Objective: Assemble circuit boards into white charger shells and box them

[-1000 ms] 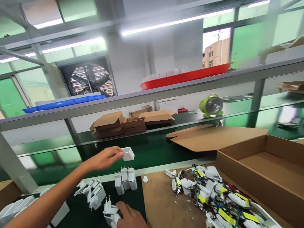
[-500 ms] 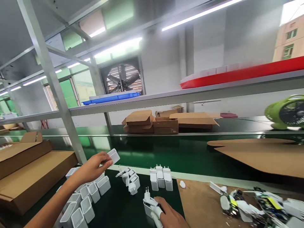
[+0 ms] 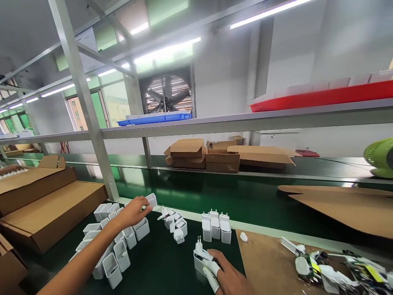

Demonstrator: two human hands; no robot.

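My left hand (image 3: 135, 212) is closed on a white plastic case (image 3: 151, 200), lifted near the bench's far edge. Beneath that forearm stand several open white cases (image 3: 112, 270), partly hidden by it. My right hand (image 3: 229, 272), white covers on some fingers, grips a white plug charger (image 3: 200, 259) low over the dark green mat; its two-pin part sits at the top of the open case. Between the hands is a small heap of white charger parts (image 3: 175, 223). Three white chargers with pins up (image 3: 215, 226) stand in a row beyond my right hand.
A brown board (image 3: 260, 262) on the right carries loose circuit boards and broken shells (image 3: 325, 266). Cardboard boxes (image 3: 52, 200) flank the left side. A metal post (image 3: 92, 114) rises behind my left hand, and a shelf (image 3: 215, 123) crosses above the green belt (image 3: 190, 188).
The view has turned slightly left, so the scene sits further right. My left hand still holds the case, now seen more edge-on. My right hand keeps its grip on the charger.
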